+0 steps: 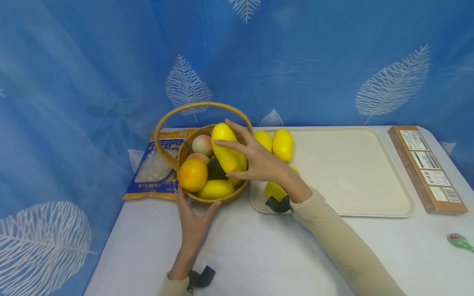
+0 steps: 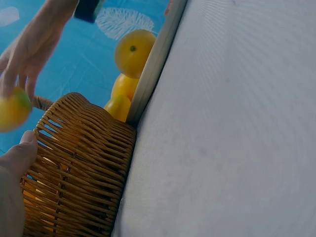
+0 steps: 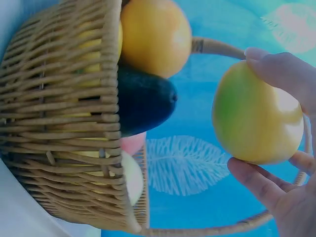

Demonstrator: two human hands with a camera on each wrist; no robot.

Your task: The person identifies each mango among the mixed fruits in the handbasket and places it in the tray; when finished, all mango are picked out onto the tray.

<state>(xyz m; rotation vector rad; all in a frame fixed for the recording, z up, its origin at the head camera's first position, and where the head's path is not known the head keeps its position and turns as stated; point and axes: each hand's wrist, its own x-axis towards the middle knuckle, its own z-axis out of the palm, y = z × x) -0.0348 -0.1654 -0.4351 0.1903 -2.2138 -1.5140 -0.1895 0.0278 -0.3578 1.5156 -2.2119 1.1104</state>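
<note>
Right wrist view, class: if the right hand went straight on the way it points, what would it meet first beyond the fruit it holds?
Probably the dark fruit in the basket: it lies ahead of the right hand and its mango. Depth is unclear, so the orange fruit beside it might come first.

Yellow-green mango point(image 3: 254, 118), held, above wicker basket point(image 2: 81, 163)
</note>
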